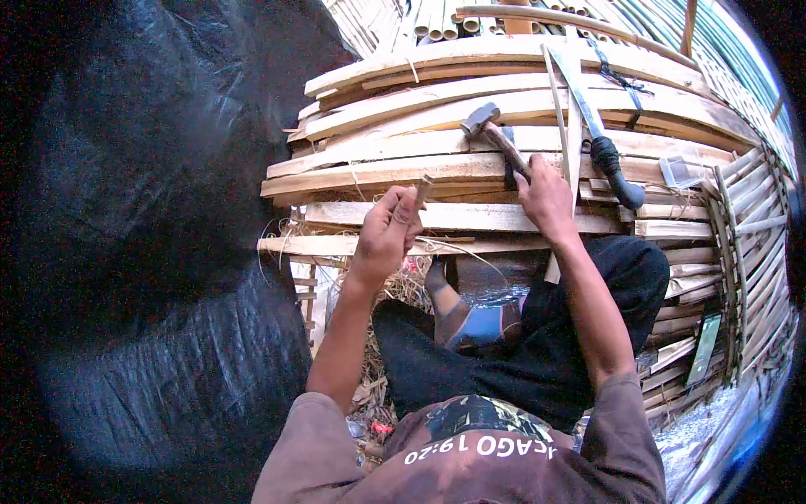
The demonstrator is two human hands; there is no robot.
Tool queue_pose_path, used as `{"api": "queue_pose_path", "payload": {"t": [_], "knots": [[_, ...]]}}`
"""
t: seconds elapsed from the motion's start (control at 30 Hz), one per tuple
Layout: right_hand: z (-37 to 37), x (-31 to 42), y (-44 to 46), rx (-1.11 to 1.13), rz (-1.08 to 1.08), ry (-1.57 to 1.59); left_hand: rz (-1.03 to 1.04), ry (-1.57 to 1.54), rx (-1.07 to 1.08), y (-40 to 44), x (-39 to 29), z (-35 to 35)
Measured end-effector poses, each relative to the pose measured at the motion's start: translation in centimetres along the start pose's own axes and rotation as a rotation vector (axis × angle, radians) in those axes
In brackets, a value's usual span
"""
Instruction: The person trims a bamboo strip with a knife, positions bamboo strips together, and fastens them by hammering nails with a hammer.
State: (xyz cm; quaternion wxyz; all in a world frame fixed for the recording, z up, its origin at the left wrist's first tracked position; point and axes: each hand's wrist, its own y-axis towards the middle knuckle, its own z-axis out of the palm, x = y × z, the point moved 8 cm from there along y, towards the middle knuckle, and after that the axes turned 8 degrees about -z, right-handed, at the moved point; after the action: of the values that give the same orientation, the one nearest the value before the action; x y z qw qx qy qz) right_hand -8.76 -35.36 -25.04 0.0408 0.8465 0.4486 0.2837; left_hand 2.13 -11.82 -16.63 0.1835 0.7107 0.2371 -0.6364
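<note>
My right hand [547, 200] grips the wooden handle of a hammer [495, 134], whose dark metal head points up and left above the stacked wooden strips [420, 176]. In my left hand [391, 227], closed with the thumb pressed on top, is a short brown stick [423, 190] standing up out of the fist; its lower end is hidden by the fingers. The hammer head is apart from the stick. Just right of my right hand lies a long blade tool [588, 118] with a black-wrapped, curved handle [617, 172].
A black plastic sheet [168, 210] hangs along the left. Cut bamboo poles [441, 25] lie at the back. On the right are a clear plastic container [684, 172], a woven bamboo edge [730, 252] and a phone-like flat object [703, 349]. My bent legs [495, 378] are below the strips.
</note>
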Motion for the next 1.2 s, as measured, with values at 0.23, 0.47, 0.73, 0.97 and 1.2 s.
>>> {"api": "queue_pose_path", "payload": {"t": [0.23, 0.47, 0.73, 0.97, 1.2], "knots": [[-5.2, 5.8, -1.4, -0.417, -0.364, 0.013, -0.384, -0.497, 0.152, 0.6, 2.9, 1.5], [-5.8, 12.2, -3.0, 0.141, -0.373, 0.968, -0.398, -0.519, 0.157, 0.5, 3.6, 3.5], [-5.6, 11.8, -3.6, 0.089, -0.462, 1.015, -0.433, -0.562, 0.325, -0.6, 3.4, 5.2], [-6.8, 12.1, -4.9, -0.084, -0.508, 0.828, -0.374, -0.633, 0.315, -0.6, 5.0, 4.8], [-8.5, 12.8, -5.8, -0.321, -0.566, 0.349, -0.249, -0.41, 0.202, -0.6, 3.5, 4.8]]}}
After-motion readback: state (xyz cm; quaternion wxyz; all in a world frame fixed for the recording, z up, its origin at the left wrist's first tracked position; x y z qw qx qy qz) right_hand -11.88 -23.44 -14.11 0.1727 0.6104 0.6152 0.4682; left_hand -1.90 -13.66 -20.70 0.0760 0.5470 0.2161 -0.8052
